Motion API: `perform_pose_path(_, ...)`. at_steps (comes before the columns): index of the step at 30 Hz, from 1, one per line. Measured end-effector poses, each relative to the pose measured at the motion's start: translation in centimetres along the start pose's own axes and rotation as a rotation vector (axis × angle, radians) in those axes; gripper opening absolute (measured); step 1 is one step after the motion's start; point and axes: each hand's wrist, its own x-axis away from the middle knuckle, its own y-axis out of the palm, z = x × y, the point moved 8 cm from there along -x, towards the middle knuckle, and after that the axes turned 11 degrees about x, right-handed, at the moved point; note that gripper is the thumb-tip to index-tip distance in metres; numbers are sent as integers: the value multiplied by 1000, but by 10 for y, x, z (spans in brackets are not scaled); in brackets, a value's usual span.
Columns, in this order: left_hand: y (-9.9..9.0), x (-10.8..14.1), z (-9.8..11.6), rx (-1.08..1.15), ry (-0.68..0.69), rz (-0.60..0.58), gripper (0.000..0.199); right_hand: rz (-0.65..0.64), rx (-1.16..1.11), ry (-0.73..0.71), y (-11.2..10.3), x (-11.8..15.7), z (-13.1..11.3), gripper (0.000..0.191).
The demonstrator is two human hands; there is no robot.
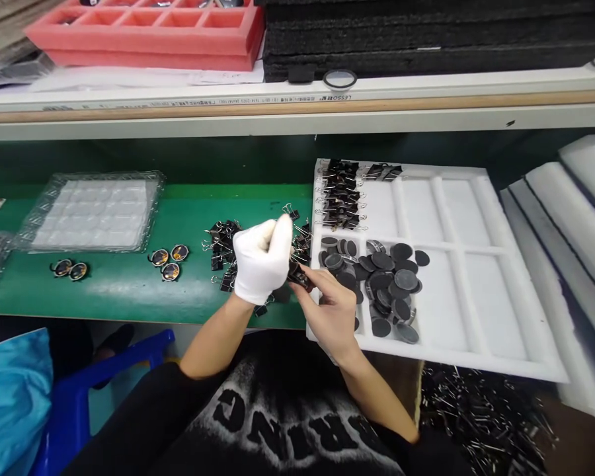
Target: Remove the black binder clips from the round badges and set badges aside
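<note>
My left hand point(262, 260), in a white glove, is closed with its thumb up over the green bench. Whatever it may grip is hidden by the glove. Close beside it, my bare right hand point(331, 305) pinches a small black piece point(300, 274) between thumb and fingers; its exact kind is partly covered. Black binder clips point(222, 244) with wire handles lie in a loose pile around the gloved hand. To the right, round dark discs point(384, 281) fill compartments of a white foam tray point(486, 297). More binder clips point(341, 195) stand in rows in its upper left compartment.
Round lens-like pieces point(170, 264) and a clear plastic tray point(92, 211) lie on the green bench point(188, 198). A shelf point(203, 122) crosses above, bearing red foam point(149, 39) and black foam sheets point(426, 39). A blue chair point(82, 416) is at lower left; many clips point(486, 416) lie below right.
</note>
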Motion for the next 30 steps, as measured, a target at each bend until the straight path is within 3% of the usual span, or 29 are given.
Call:
perform_pose_path(5, 6, 7, -5, -55, -7, 33, 59, 28, 16, -6, 0, 0, -3, 31)
perform_pose_path(9, 8, 10, -10, -102, -23, -13, 61, 21, 25, 51, 1, 5, 6, 28)
perform_pose_path(11, 13, 6, -13, -106, -57, -136, 61, 17, 37, 126, 1, 7, 15, 35)
perform_pose_path(13, 25, -3, -22, -83, -126, -358, 63, 18, 13, 240, -1, 9, 27, 51)
perform_pose_path(15, 38, -19, -39, -118, -191, -542, 67, 4, -98, 356, -2, 9, 39, 62)
perform_pose_path(16, 42, -32, -50, -195, -207, -570, 67, -9, -195, 404, -1, 7, 43, 60)
perform_pose_path(19, 48, -79, -92, -702, -153, -512, 56, -58, -574, 541, 4, 2, 50, 38)
perform_pose_path(20, 53, -89, -109, -838, -176, -554, 54, -76, -692, 592, 7, 0, 51, 36)
perform_pose_path(23, 70, -99, -148, -972, -241, -816, 41, -129, -920, 736, 13, 1, 53, 43)
perform_pose_path(24, 72, -100, -149, -955, -220, -848, 38, -130, -964, 772, 14, 2, 53, 44)
perform_pose_path(26, 69, -98, -128, -862, -91, -778, 38, -90, -1036, 818, 13, 3, 56, 42)
perform_pose_path(30, 46, -63, -44, -567, 241, -539, 44, -23, -1076, 765, 13, -2, 57, 38)
